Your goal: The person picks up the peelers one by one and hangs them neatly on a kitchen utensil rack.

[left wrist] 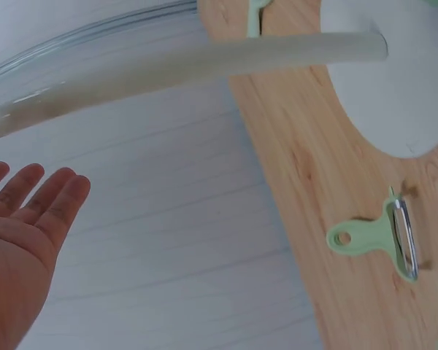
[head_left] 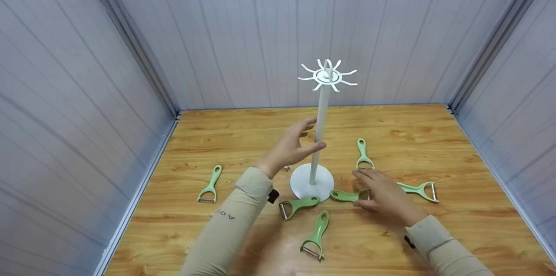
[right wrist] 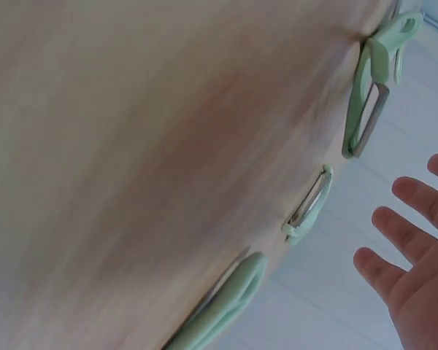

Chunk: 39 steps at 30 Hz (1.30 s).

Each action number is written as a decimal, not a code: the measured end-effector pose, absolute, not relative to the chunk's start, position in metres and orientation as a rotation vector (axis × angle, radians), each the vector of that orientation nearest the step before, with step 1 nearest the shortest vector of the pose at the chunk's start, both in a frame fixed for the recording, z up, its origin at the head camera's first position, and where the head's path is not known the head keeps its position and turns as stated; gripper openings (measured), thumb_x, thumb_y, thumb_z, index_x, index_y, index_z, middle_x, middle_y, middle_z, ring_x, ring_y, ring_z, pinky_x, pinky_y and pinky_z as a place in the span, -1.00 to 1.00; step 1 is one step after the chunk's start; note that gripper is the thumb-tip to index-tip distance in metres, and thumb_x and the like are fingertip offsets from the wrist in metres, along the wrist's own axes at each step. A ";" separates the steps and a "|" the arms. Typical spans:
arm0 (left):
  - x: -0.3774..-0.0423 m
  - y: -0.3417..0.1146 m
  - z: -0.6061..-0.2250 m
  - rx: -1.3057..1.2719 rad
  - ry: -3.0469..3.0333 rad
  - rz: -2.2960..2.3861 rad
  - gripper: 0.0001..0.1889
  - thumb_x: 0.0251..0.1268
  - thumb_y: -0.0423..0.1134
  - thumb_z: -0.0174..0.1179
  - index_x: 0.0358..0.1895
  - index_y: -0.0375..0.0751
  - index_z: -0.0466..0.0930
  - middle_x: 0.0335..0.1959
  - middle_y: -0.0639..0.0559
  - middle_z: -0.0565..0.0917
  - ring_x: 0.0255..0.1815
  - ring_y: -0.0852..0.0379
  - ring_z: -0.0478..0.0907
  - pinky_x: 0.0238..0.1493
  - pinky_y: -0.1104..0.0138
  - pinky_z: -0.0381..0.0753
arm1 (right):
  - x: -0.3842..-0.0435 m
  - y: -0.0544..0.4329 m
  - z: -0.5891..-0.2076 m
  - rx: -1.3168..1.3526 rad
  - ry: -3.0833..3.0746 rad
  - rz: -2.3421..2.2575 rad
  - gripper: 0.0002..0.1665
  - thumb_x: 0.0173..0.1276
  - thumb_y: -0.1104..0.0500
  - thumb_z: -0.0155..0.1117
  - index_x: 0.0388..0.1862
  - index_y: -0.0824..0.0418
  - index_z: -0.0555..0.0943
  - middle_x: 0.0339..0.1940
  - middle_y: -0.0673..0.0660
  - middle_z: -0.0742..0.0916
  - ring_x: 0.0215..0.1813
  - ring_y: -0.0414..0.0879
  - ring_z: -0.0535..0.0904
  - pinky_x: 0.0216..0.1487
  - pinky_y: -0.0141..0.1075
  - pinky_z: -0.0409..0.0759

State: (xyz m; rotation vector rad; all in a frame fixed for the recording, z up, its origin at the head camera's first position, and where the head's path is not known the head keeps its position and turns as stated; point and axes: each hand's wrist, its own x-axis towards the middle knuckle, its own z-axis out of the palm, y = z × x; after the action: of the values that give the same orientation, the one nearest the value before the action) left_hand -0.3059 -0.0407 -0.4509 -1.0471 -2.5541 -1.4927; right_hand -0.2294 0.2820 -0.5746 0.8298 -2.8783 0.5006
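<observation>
A white stand with a round base [head_left: 299, 182], a tall pole [head_left: 321, 115] and a ring of hooks [head_left: 328, 77] on top stands upright on the table. Beside the pole is my left hand [head_left: 293, 147], thumb and fingers spread; in the left wrist view the fingers are apart from the pole. My right hand [head_left: 384, 193] hovers with loose fingers over a green peeler [head_left: 344, 196] right of the base, holding nothing. Another peeler [head_left: 362, 150] lies just beyond its fingertips, and one [head_left: 419, 190] is partly hidden behind it. A peeler [head_left: 302, 203] touches or nearly touches the base's front.
One green peeler [head_left: 211, 185] lies off to the left, another [head_left: 319, 234] at the front. A small metal piece [head_left: 286, 167] shows behind my left wrist, mostly hidden. Pale panel walls [head_left: 260, 37] enclose the wooden table [head_left: 234, 137] at the back and both sides.
</observation>
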 end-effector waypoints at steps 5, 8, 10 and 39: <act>-0.307 -0.034 -0.450 -1.021 -2.470 -1.628 -0.39 0.52 -0.21 0.43 0.51 -0.31 0.49 0.35 -0.26 0.67 0.41 -0.18 0.64 0.44 0.01 0.65 | -0.228 0.279 -0.579 0.863 -2.916 0.516 -0.05 0.36 -0.14 0.62 0.58 0.25 0.51 0.47 0.29 0.66 0.48 0.30 0.58 0.41 0.26 0.59; -0.307 -0.030 -0.450 -1.007 -2.425 -1.661 -0.51 0.53 -0.26 0.41 0.40 -0.36 0.57 0.21 -0.27 0.74 0.29 -0.16 0.72 0.34 0.12 0.72 | -0.227 0.278 -0.581 0.883 -2.935 0.511 -0.11 0.38 -0.15 0.60 0.54 0.24 0.56 0.39 0.26 0.71 0.41 0.28 0.63 0.35 0.24 0.63; -0.307 -0.029 -0.450 -1.000 -2.403 -1.667 -0.58 0.54 -0.29 0.39 0.34 -0.38 0.61 0.13 -0.26 0.78 0.23 -0.15 0.75 0.28 0.20 0.76 | -0.227 0.277 -0.582 0.895 -2.939 0.506 -0.14 0.38 -0.16 0.60 0.50 0.25 0.59 0.35 0.24 0.73 0.38 0.27 0.65 0.33 0.22 0.65; -0.311 -0.023 -0.454 -0.953 -2.345 -1.609 -0.79 0.49 -0.36 0.41 0.01 -0.48 0.73 -0.19 -0.27 0.83 -0.16 -0.12 0.82 -0.04 0.30 0.84 | -0.236 0.259 -0.573 1.007 -3.040 0.440 -0.68 0.42 0.13 0.59 0.09 0.19 0.80 -0.02 0.08 0.79 0.02 0.04 0.71 0.04 0.02 0.73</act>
State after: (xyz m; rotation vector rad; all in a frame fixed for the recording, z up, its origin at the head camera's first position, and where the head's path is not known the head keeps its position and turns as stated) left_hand -0.3107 -0.0228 -0.4544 -0.9533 -2.3450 -1.6089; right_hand -0.2365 0.2592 -0.5734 1.0067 -3.0403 0.4400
